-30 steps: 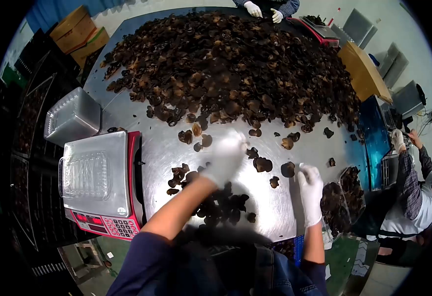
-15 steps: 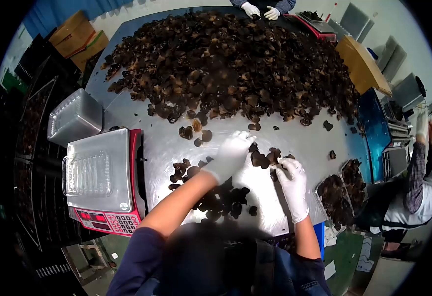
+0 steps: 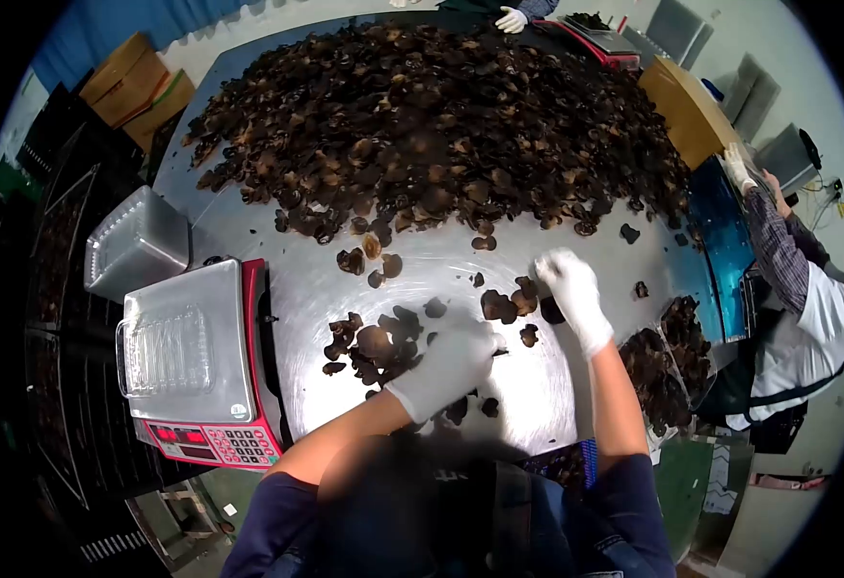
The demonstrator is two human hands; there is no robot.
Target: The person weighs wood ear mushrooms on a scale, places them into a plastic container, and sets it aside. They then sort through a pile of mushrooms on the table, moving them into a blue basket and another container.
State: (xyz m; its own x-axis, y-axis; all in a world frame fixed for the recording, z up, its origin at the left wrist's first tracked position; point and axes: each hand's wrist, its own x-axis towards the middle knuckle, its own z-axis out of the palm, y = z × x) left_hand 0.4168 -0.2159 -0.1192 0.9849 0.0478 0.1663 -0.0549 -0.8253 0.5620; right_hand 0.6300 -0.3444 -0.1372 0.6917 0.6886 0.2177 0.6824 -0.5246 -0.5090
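My left hand (image 3: 456, 366), in a white glove, is low over a small group of dark wood ear mushrooms (image 3: 376, 342) on the metal table. Its fingers are smeared by motion; a small dark bit shows at the fingertips. My right hand (image 3: 576, 297), also gloved, is farther forward with its fingers curled in; whatever they hold is hidden. Just left of it lie a few loose wood ears (image 3: 501, 306), and one dark piece (image 3: 551, 310) sits by its edge. A large heap of wood ears (image 3: 441, 135) covers the far part of the table.
On the left stand a red scale (image 3: 191, 356) with a clear tray (image 3: 167, 349) on it and a stack of clear containers (image 3: 138, 231). Filled trays (image 3: 655, 376) are at the right edge. One co-worker (image 3: 793, 279) is at right; another's gloved hand (image 3: 512, 19) is at the far side.
My left hand has moved back toward me, over the nearer pieces. My right hand has lifted forward, off the loose wood ears. The co-worker at right has reached toward the cardboard box.
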